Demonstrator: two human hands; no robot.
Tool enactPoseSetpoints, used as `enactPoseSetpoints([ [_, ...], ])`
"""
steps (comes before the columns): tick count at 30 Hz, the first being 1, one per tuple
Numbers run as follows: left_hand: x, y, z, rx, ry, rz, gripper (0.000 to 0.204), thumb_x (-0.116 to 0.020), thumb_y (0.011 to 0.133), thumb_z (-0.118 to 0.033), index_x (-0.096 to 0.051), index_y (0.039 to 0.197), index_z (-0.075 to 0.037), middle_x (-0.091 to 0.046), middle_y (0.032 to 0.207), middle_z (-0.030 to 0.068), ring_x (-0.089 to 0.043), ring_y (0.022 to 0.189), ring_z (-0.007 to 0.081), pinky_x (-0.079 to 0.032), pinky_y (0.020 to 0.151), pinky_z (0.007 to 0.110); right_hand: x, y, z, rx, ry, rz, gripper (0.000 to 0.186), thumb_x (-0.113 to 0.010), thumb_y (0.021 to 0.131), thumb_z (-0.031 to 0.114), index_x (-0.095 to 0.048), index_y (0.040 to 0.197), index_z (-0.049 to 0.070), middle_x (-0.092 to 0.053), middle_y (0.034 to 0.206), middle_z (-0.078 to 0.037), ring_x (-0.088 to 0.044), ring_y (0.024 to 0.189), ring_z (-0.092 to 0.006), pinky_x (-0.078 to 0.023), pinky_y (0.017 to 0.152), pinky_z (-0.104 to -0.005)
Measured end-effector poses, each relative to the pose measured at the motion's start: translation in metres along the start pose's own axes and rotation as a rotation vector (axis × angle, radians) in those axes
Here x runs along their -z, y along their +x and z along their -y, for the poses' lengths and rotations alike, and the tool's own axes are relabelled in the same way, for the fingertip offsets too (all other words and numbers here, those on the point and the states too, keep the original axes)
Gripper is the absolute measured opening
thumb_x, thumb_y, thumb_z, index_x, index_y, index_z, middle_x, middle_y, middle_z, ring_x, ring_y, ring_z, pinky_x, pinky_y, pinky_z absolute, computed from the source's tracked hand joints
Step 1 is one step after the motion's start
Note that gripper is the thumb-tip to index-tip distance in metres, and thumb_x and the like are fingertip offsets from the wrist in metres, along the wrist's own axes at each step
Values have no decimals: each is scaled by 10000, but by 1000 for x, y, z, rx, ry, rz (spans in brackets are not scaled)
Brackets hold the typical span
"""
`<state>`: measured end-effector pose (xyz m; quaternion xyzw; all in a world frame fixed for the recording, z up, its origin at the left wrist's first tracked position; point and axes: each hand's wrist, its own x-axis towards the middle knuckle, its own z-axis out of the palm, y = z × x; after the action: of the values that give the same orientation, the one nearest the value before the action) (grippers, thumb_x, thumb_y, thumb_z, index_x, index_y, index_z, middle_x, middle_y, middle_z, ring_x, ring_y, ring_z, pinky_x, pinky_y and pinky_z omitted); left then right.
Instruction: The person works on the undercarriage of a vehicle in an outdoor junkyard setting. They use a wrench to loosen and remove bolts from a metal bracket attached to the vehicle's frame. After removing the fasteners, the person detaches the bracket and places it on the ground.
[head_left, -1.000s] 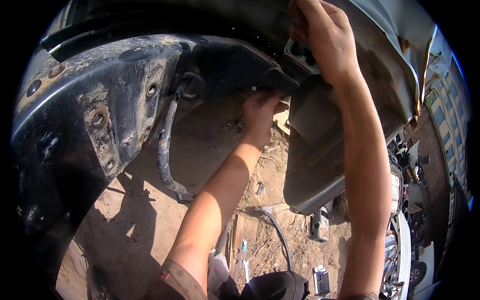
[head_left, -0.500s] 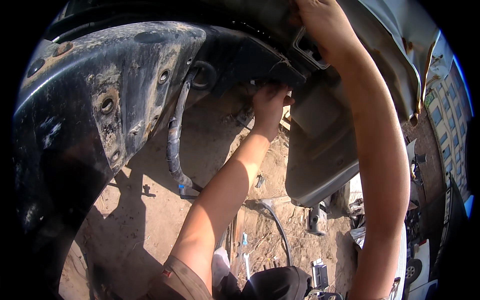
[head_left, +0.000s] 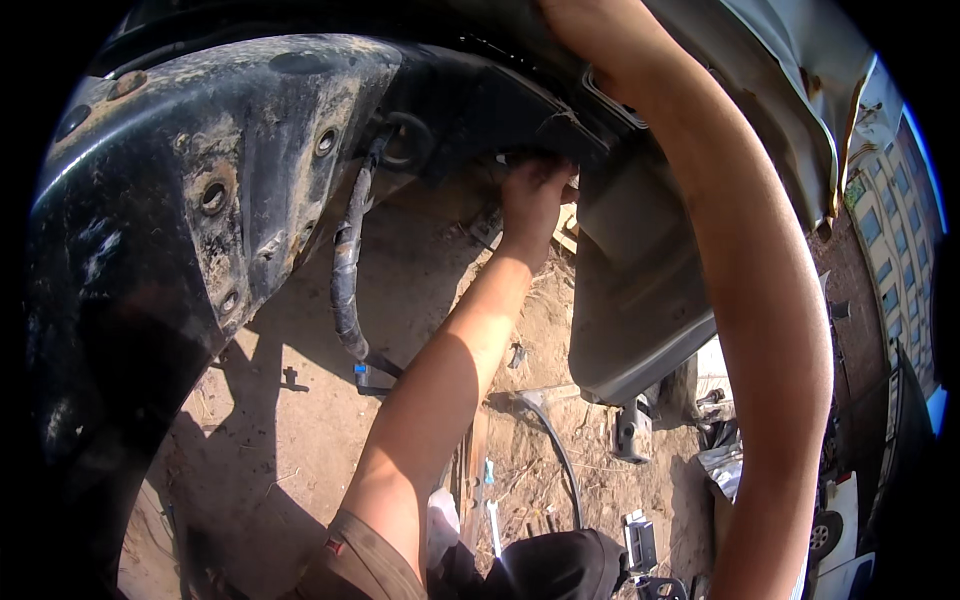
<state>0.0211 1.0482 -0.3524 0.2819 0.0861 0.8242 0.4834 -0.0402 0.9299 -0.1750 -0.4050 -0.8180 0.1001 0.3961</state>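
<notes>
My left hand [head_left: 535, 205] reaches up beneath the lower edge of a black car body panel [head_left: 470, 110]. Its fingers look curled in the shadow there, and whatever they grip is hidden. My right hand [head_left: 605, 40] is raised higher, over dark parts at the top of the view, with its fingers out of sight. Just under the right wrist shows the edge of a rectangular metal frame [head_left: 612, 98]. A grey moulded panel [head_left: 640, 300] hangs between my two arms. Left of my left forearm, a tape-wrapped cable [head_left: 345, 270] dangles from a round hole.
A rusty, dusty black metal bracket [head_left: 215, 195] with bolt holes fills the left side. On the sandy ground lie a spanner [head_left: 494, 525], a black hose [head_left: 560, 460] and several loose parts. A bent light-coloured sheet-metal edge [head_left: 845, 150] juts at upper right; a white vehicle [head_left: 835, 525] stands beyond.
My right hand and forearm have shifted left and up, covering more of the metal frame. My left hand stays beneath the panel, its thumb now less visible. The view has shifted slightly.
</notes>
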Motion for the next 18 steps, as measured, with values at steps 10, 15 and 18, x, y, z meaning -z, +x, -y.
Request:
enactPoseSetpoints([
  [10,-3,-1,0,-15,-19,22,103,-613,861,-89,-632,904,2,-683,863,108,-618,680,151,-487,621,273,4,-7,-5,21,103,77,479,-531,953,402,-636,1124,-33,-652,961,-134,-564,885,-178,-448,776,-319],
  [15,-1,0,-8,-39,78,39,99,-595,863,-83,-625,892,7,-661,795,106,-624,679,167,-504,637,288,19,-2,-33,120,259,60,360,-554,953,362,-585,787,43,-507,680,9,-450,648,-79,-367,593,-259],
  [18,9,0,-3,-8,111,52,133,-585,883,-88,-607,958,20,-647,822,112,-639,699,179,-520,656,307,87,-28,-86,427,408,200,457,-412,1008,252,-312,586,108,-282,585,-1,-334,598,-134,-404,815,-337],
])
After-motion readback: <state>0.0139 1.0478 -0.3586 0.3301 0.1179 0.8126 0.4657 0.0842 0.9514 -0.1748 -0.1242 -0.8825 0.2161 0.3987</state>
